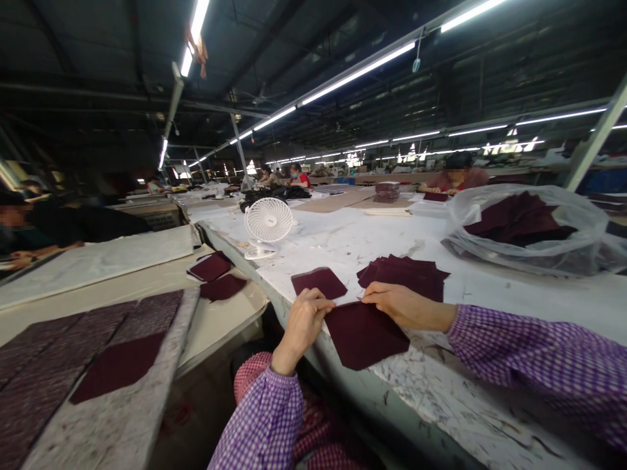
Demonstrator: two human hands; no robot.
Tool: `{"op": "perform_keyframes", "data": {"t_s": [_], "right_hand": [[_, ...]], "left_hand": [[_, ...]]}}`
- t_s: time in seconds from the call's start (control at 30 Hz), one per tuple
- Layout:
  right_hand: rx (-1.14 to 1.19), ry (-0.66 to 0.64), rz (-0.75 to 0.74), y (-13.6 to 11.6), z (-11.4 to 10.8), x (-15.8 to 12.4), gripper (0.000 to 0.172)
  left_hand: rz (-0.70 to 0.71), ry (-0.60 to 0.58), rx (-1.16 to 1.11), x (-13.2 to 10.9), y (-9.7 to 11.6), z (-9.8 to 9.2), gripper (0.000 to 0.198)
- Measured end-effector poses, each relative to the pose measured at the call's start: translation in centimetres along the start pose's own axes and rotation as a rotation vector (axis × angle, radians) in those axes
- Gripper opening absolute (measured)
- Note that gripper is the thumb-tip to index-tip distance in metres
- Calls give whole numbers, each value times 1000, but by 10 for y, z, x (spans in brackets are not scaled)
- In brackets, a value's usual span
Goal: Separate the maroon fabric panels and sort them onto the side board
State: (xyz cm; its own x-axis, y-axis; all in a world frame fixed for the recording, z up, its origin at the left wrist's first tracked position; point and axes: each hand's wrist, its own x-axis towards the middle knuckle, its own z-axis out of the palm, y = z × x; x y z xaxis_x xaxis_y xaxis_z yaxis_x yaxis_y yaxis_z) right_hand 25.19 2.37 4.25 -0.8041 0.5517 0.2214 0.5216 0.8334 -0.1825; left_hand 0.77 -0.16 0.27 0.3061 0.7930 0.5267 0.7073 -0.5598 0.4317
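A dark maroon fabric piece [367,336] with cut corners lies at the front edge of the white table, its near part hanging slightly over the edge. My left hand [306,320] pinches its far left corner between thumb and fingers. At its far right corner my right hand [399,303] is closed in a pinch on the same edge. Just beyond my left hand rests a smaller maroon piece [319,282] with a greyish far edge. Behind my right hand lies a fanned stack of maroon pieces [404,274], partly covered by that hand.
A white fan [268,222] stands on the white table [343,228]. To the right sits a clear plastic bag [529,254] of maroon pieces. On the left table are more maroon pieces [223,287] and a flat maroon piece [120,369]. A co-worker [455,176] sits across the table.
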Motion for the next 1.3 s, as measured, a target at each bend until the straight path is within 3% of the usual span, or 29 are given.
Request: {"op": "perform_keyframes", "data": {"t_s": [0.17,0.5,0.77,0.93,1.17,1.3], "right_hand": [[-45,-99,-10,-2,-8,5,38],[-346,-279,-81,-14,-13,28,54],[-383,-322,-84,-20,-16,38,50],[-370,-299,-95,-19,-18,38,50],[-504,-398,-69,-31,-19,50,58],[-522,-358,-81,-36,-13,57,50]], "left_hand": [[63,32,90,-4,2,2,28],[69,25,149,-6,2,5,32],[-60,70,-190,-8,-2,-7,22],[-100,69,-157,-8,-2,-7,14],[-49,31,-131,-8,-5,-8,17],[-97,100,-226,-11,-12,-7,19]]}}
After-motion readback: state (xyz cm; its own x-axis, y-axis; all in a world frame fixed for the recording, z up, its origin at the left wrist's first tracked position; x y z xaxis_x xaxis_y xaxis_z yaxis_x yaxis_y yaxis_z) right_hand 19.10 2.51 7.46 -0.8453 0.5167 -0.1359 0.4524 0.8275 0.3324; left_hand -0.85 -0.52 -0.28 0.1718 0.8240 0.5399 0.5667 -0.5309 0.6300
